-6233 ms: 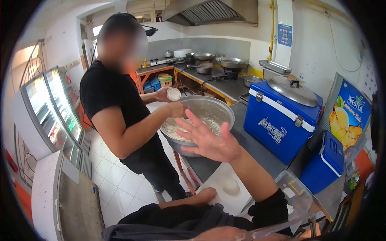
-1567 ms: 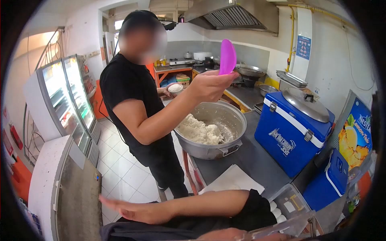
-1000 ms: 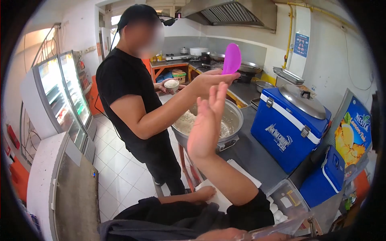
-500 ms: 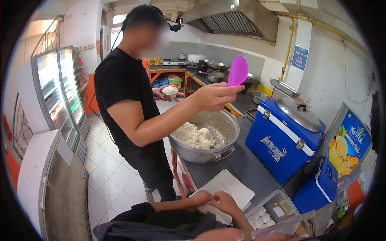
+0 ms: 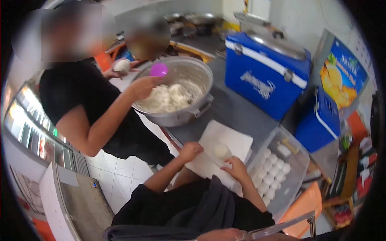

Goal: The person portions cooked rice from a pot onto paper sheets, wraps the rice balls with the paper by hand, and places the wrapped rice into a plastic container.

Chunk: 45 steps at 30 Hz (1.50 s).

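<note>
My left hand (image 5: 191, 152) is at the left edge of a stack of white paper sheets (image 5: 241, 140), fingers curled together; what they grip, if anything, is too blurred to make out. My right hand (image 5: 236, 168) is at the near right side of the stack, thumb and forefinger pinched on the paper's edge. Between my hands, a pale round mound (image 5: 221, 151) that looks like rice lies on the top sheet. Right of the paper, a clear plastic box (image 5: 298, 162) holds several small white rounded pieces (image 5: 271, 170).
Beyond the paper stands a large metal pot (image 5: 177, 119) of rice (image 5: 169, 98). A co-worker's hand holds a purple rice paddle (image 5: 159, 70) over it, the other a small white bowl (image 5: 121, 65). Blue coolers (image 5: 261, 76) stand right; a metal lid (image 5: 277, 44) tops the larger one.
My hands have moved apart, and the round mound now shows between them. The co-worker's purple paddle has come down from the air to the pot. My view has shifted and tilted.
</note>
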Available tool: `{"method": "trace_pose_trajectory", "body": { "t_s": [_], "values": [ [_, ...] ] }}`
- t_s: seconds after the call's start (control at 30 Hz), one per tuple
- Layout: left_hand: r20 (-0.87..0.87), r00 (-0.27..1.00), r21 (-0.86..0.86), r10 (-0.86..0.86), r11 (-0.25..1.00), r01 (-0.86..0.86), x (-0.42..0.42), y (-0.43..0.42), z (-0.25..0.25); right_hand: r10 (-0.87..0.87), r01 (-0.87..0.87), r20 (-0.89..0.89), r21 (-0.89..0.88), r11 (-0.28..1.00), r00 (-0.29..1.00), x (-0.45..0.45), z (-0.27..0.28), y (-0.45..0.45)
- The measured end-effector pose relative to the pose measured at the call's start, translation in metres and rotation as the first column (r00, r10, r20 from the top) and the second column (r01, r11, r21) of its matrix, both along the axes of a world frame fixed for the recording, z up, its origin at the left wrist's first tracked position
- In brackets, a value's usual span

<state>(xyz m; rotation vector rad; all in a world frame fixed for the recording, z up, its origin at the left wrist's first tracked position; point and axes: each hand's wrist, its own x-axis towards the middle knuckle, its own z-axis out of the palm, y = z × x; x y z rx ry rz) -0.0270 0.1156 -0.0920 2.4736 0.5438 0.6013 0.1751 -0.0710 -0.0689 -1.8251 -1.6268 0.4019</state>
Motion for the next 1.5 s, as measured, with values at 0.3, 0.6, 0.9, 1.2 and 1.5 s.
{"method": "trace_pose_trajectory", "body": {
  "t_s": [0.3,0.6,0.9,1.2,1.5],
  "values": [
    [0.11,0.98,-0.552,0.164,0.83,-0.076,0.024,0.012,0.003,0.243,-0.241,-0.007,0.091,0.966,0.97,0.027,0.017,-0.002],
    [-0.032,0.973,-0.68,0.228,0.708,-0.188,0.05,0.028,-0.023,-0.33,0.227,-0.271,-0.348,0.909,0.904,0.048,-0.011,0.001],
    [0.15,0.923,0.239,0.354,0.893,-0.381,0.046,-0.023,-0.002,-0.327,0.288,-0.251,-0.181,0.94,0.911,0.045,-0.036,-0.001],
    [-0.277,0.96,0.341,-0.037,0.931,0.134,0.048,-0.078,-0.001,-0.464,0.412,-0.281,-0.227,0.882,0.84,0.041,-0.015,-0.014],
    [-0.172,0.985,0.273,-0.028,0.959,0.075,0.055,-0.075,0.013,-0.286,0.345,-0.427,0.068,0.936,0.858,0.026,-0.074,-0.046]
  ]
}}
